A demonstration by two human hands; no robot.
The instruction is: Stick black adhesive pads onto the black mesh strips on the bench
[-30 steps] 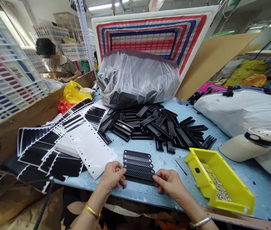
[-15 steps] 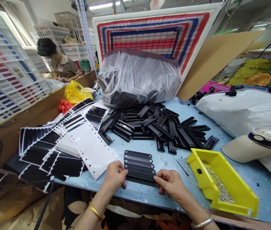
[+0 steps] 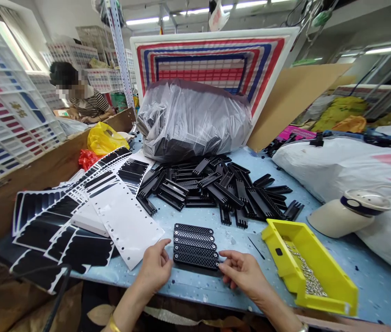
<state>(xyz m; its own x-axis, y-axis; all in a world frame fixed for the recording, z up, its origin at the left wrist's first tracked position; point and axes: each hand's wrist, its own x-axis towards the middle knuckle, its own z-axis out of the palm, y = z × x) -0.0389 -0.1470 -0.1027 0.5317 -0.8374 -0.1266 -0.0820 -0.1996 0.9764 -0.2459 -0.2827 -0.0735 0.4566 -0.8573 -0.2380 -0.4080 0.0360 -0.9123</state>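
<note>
A flat black panel (image 3: 195, 246) of textured lattice strips lies near the table's front edge, with small silver metal pieces at several strip ends. At its left side is my left hand (image 3: 154, 266), fingers apart and holding nothing, a small gap from the strips. My right hand (image 3: 242, 272) is at the panel's lower right corner, thumb and index finger apart, the thumb tip by a silver piece there. Whether the thumb touches it, I cannot tell. Behind the panel lies a heap of loose black strips (image 3: 228, 191) with slotted ends.
To the right stand a yellow bin (image 3: 323, 272) of small metal pieces and a cream bottle (image 3: 337, 214). Sheets with black strips (image 3: 88, 244) cover the left. A plastic-wrapped bundle (image 3: 195, 120) sits behind. A person (image 3: 88, 101) works at the far left.
My left hand has let go of the panel's left edge and drawn back a little to the left. My right thumb and index finger have parted at the right corner. The view has shifted slightly.
</note>
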